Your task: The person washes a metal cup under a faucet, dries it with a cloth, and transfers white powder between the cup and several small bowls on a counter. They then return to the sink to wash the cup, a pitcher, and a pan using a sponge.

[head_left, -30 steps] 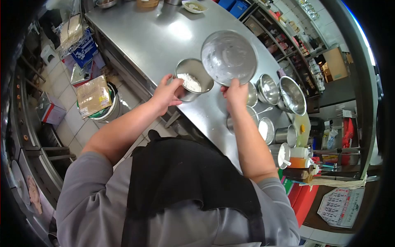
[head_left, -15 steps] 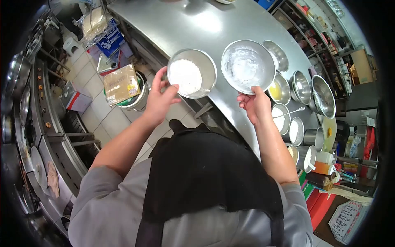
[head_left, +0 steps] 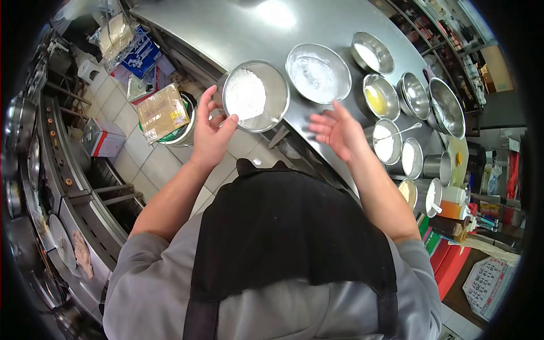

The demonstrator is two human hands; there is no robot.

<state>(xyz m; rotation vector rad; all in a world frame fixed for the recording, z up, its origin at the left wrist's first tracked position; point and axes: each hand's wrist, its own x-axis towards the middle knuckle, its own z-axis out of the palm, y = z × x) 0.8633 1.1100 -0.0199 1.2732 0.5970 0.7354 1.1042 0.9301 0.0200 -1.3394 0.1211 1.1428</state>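
Observation:
My left hand is open beside a steel bowl with a mound of white powder in it. Its thumb overlaps the rim, and the fingers are apart at the bowl's left side. This bowl reaches past the table's edge. To its right, a second steel bowl has white powder smeared over its inside. Just below that bowl, my right hand hangs open, fingers spread and slightly blurred, with nothing in it.
Right of my hands stand a bowl of white contents, a bowl with yellow liquid, and a container with a spoon. More steel bowls and squeeze bottles are farther right. A cardboard-topped bucket stands on the floor left of the steel table.
My right hand has let go of the powder-smeared bowl and drawn down from it. That bowl has shifted left, closer to the powder bowl. My left hand's fingers have spread.

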